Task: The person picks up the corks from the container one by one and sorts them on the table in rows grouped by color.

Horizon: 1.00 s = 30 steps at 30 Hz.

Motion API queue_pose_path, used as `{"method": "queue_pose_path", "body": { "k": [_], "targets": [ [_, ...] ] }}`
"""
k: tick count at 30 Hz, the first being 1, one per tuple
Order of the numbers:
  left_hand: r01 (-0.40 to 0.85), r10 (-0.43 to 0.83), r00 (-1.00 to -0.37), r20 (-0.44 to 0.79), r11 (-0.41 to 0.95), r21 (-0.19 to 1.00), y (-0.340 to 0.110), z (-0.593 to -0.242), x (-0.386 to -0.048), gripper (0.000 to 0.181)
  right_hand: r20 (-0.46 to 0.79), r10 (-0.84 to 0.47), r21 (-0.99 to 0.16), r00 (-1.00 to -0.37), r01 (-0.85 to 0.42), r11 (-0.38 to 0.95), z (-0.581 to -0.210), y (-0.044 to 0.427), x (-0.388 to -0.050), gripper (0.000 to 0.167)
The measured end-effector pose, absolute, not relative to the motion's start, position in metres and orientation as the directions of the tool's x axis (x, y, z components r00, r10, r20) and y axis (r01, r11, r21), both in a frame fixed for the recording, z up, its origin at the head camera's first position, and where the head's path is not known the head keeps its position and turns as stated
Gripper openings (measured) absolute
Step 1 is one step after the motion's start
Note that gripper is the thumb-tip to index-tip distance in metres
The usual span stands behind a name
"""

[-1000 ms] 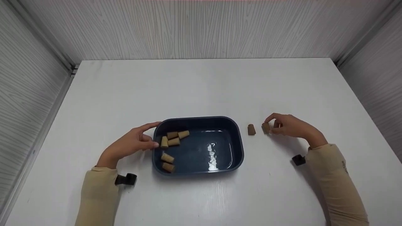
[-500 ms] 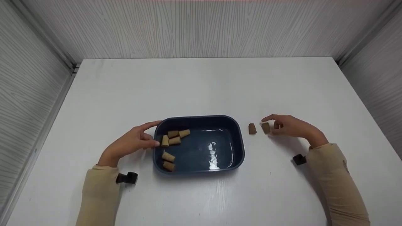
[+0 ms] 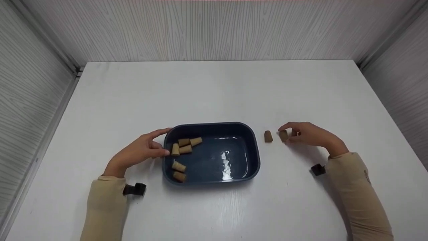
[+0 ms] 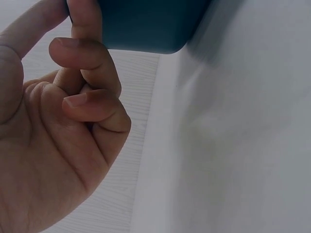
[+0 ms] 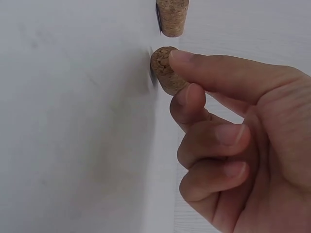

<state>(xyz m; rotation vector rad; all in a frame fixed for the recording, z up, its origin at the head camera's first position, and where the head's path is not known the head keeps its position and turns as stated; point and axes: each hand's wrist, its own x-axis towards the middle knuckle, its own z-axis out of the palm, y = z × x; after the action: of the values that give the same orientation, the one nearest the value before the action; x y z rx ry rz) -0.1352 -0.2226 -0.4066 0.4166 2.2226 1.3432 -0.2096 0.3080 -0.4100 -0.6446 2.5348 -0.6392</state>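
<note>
1. Nothing on the left shifts against 0.5 s ago: the left hand (image 3: pixel 139 150) and the tray (image 3: pixel 204 162) sit just as they do then. Over to the right, the right hand (image 3: pixel 308 134) has its index fingertip dipped a little nearer the outer cork (image 3: pixel 284 136).
2. Left hand: thumb and index finger stretch out to touch the tray's left side, not wrapped round it; the other fingers curl in with nothing in them. Push too hard there and I reckon the tray slides toward the loose corks.
3. At the tray's left end lie 6 corks (image 3: pixel 185 149), 4 bunched together and 2 nearer the front. A jolt to the tray could set these tapered plugs rolling.
4. Between tray and right hand, the inner cork (image 3: pixel 268 136) rests on the table (image 3: pixel 227 90). That index finger points its way, so a careless sweep could knock it off.
5. Right hand: the thumb touches the outer cork, with the index fingertip at its far end; whether they truly grasp it, I cannot tell. An off-centre squeeze on that sloping side might shoot it loose.
6. Against 1.0 s ago, the right index fingertip reaches further left; the outer cork looks almost unmoved.
</note>
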Motion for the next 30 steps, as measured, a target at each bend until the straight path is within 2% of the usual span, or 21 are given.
{"method": "queue_pose_path", "body": {
  "k": [17,24,30],
  "targets": [
    [-0.019,0.483,-0.829,-0.283,0.48,0.877,-0.2225,-0.4053,-0.1354,0.073,-0.313,-0.473,-0.537,-0.824,-0.257,0.804,-0.4108,0.3094,-0.2084,0.031],
    [-0.014,0.482,-0.831,-0.277,0.481,0.877,-0.224,-0.4065,-0.1352,0.071,-0.337,-0.449,-0.534,-0.828,-0.224,0.815,-0.4124,0.3093,-0.2086,0.036],
    [-0.007,0.492,-0.828,-0.27,0.471,0.882,-0.2242,-0.4084,-0.1364,0.072,-0.319,-0.493,-0.537,-0.809,-0.275,0.798,-0.4137,0.3112,-0.2095,0.041]
  ]
}}
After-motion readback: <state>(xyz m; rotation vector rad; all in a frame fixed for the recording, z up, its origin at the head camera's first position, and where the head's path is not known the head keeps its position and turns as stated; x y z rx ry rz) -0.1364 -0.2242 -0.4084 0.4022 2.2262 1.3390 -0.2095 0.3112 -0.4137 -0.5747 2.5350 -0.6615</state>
